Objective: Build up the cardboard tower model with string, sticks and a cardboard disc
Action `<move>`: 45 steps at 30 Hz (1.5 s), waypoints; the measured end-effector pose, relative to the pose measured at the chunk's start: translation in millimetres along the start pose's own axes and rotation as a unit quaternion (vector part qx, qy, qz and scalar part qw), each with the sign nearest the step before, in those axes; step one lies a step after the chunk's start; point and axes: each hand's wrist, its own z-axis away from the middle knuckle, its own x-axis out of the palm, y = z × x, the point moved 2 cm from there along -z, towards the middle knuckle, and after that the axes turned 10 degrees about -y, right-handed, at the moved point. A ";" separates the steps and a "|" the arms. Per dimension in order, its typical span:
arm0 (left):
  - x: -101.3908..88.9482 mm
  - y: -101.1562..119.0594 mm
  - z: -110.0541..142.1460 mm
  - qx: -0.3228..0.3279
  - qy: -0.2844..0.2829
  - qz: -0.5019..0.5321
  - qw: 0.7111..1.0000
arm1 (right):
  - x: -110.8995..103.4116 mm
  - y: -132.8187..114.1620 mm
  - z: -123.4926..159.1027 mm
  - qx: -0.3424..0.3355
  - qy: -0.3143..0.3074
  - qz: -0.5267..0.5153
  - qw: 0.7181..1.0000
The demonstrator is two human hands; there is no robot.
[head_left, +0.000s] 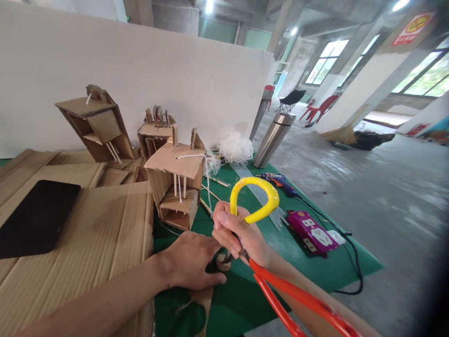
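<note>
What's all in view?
Scissors: 1, yellow-orange, centre
Disc: 1, brown, at scissors
Scrap: 1, brown, front
Models: 3, brown, rear
Sheets: several, brown, left
Slab: 1, black, left
String: 1 bundle, white, rear
Glue sticks: several, clear, centre
Rods: several, tan, centre
Glue gun: 1, blue, right
Power strip: 1, purple, right
Flask: 1, silver, right
Table: 1, green, below
Wall: 1, white, rear
Chairs: several, red/black, background
Left hand: 1, by disc
Right hand: 1, on scissors
</note>
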 end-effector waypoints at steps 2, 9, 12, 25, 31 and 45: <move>-1.1 2.0 1.0 0.018 -0.002 -0.001 1.000 | -0.2 -0.1 -0.2 -0.001 -0.004 -0.005 1.000; -0.5 -1.1 0.7 0.008 0.000 0.004 1.000 | 0.7 1.6 -1.6 0.004 -0.005 0.003 1.000; -1.7 -1.4 -0.1 0.000 -0.001 0.009 1.000 | 4.3 -5.1 -2.2 -0.002 -0.008 0.006 1.000; -2.7 -5.2 3.2 -0.022 0.083 0.102 0.991 | -18.6 -110.9 20.4 -0.166 0.084 0.138 0.973; -2.4 -9.0 3.6 -0.009 0.118 0.153 0.981 | -68.3 -86.0 -2.9 -0.223 0.156 0.043 0.961; 2.0 -4.0 0.9 0.123 0.054 0.104 0.985 | -71.8 -49.3 -12.5 -0.149 0.085 -0.053 0.984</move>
